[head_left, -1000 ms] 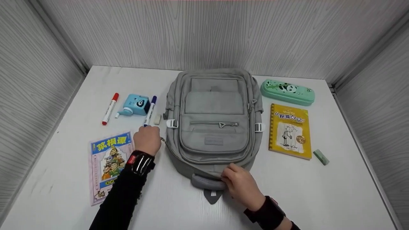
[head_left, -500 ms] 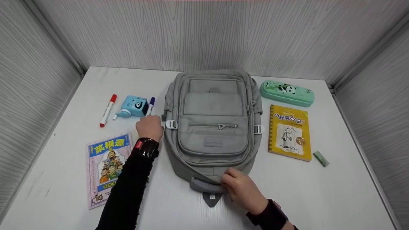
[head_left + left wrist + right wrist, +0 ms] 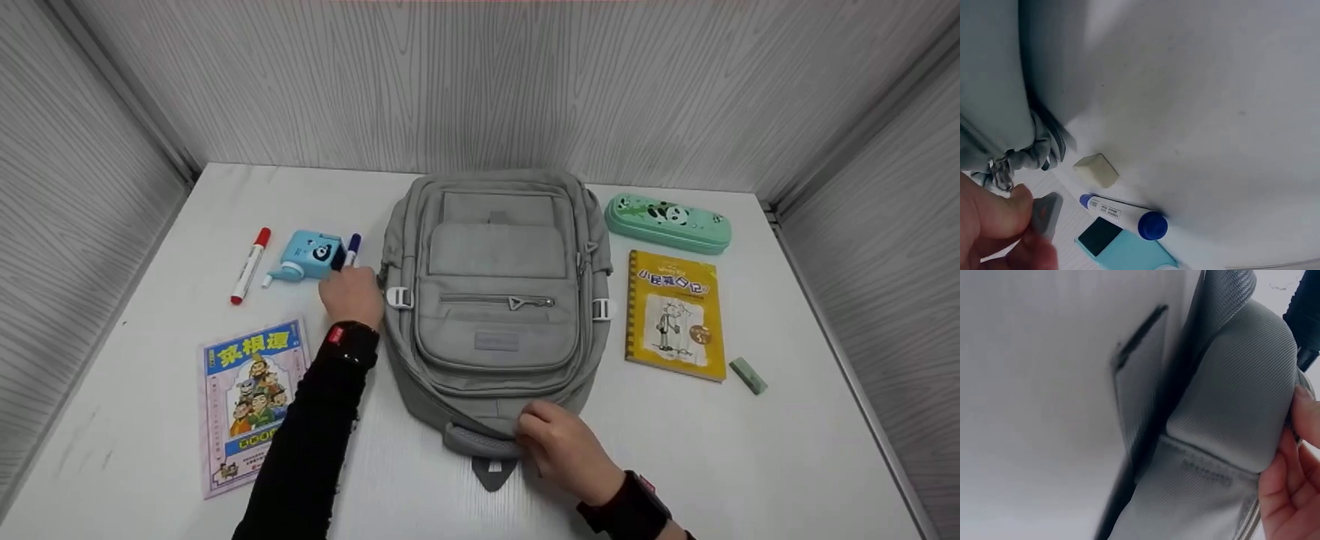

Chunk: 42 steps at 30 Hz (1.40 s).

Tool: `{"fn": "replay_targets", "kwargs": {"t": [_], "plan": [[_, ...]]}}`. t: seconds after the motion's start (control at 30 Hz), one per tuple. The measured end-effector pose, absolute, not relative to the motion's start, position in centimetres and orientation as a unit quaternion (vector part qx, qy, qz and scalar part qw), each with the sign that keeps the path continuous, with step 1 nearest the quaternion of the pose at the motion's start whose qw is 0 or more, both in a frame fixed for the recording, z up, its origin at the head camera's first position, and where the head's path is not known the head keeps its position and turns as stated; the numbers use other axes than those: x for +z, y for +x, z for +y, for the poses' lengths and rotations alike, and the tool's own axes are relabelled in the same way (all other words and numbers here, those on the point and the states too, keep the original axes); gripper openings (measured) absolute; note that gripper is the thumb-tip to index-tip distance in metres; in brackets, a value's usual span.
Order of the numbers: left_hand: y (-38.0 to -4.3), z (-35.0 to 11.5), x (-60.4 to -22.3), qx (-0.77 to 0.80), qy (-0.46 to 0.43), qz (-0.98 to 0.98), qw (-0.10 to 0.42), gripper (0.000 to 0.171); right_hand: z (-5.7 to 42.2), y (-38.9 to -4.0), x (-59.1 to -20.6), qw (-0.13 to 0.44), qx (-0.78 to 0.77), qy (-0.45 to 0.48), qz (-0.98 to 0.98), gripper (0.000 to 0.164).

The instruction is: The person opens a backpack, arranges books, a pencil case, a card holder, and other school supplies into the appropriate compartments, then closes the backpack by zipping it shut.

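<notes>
A grey backpack (image 3: 495, 251) lies flat on the white table, its padded carry handle (image 3: 476, 442) toward the person. My left hand (image 3: 352, 296) is at the bag's left side, by the white strap buckle (image 3: 399, 298). In the left wrist view its thumb and fingers pinch a grey zipper pull (image 3: 1047, 215). My right hand (image 3: 562, 450) pinches the bag's edge beside the carry handle, as the right wrist view shows up close. Just beyond the left hand lie a blue marker (image 3: 1129, 215) and a whitish eraser (image 3: 1096, 170), the eraser hidden in the head view.
Left of the bag are a red marker (image 3: 250, 266), a blue panda pencil sharpener (image 3: 311, 253) and a pink-bordered comic book (image 3: 251, 420), partly under the left sleeve. To the right lie a green pencil case (image 3: 667, 225), a yellow book (image 3: 675, 315) and a green eraser (image 3: 748, 375).
My left hand has slid away from the person along the bag's left side with the zipper pull, now covering the blue marker's lower part. The right hand keeps its hold near the handle.
</notes>
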<state>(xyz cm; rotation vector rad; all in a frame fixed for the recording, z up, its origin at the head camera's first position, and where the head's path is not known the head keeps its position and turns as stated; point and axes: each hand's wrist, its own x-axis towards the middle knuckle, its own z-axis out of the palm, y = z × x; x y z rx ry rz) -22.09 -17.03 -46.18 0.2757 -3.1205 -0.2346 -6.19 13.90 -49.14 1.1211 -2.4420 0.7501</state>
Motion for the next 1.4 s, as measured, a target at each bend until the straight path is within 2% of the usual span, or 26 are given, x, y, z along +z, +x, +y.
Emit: {"fn": "replay_targets", "kwargs": {"t": [0.23,0.43,0.53,0.67,0.8,0.93,1.07,1.27,1.4], "plan": [[-20.4,-18.4,-46.2,-0.109,-0.033,-0.993,0.012,0.02,13.9,-6.2,-48.3,0.158,0.256,0.368,-0.88,0.016],[-16.9,-20.0,-45.4,-0.147,-0.05,-0.988,0.017,0.024,13.7,-6.4,-47.1,0.153,0.242,0.359,-0.888,0.015],[-14.4,-21.3,-44.5,-0.152,-0.021,-0.988,0.0,0.029,13.7,-6.6,-46.8,0.149,0.24,0.353,-0.892,0.015],[-11.1,-24.1,-44.1,-0.144,0.037,-0.987,-0.063,0.038,13.8,-6.8,-46.4,0.156,0.234,0.343,-0.896,0.014],[-8.2,-27.4,-44.9,-0.146,0.108,-0.979,-0.097,0.044,14.0,-7.3,-45.8,0.157,0.244,0.322,-0.901,0.014],[-6.1,-29.8,-45.8,-0.154,0.177,-0.962,-0.138,0.054,14.0,-7.7,-45.3,0.163,0.264,0.312,-0.898,0.014],[-4.9,-30.6,-46.5,-0.17,0.2,-0.947,-0.182,0.065,14.0,-8.0,-44.8,0.18,0.288,0.308,-0.889,0.016],[-3.9,-29.9,-47.4,-0.185,0.242,-0.934,-0.188,0.084,13.7,-8.2,-44.5,0.189,0.312,0.298,-0.882,0.015],[-3.6,-29.7,-47.6,-0.202,0.294,-0.917,-0.18,0.086,13.4,-8.2,-44.5,0.193,0.307,0.302,-0.881,0.015]]}}
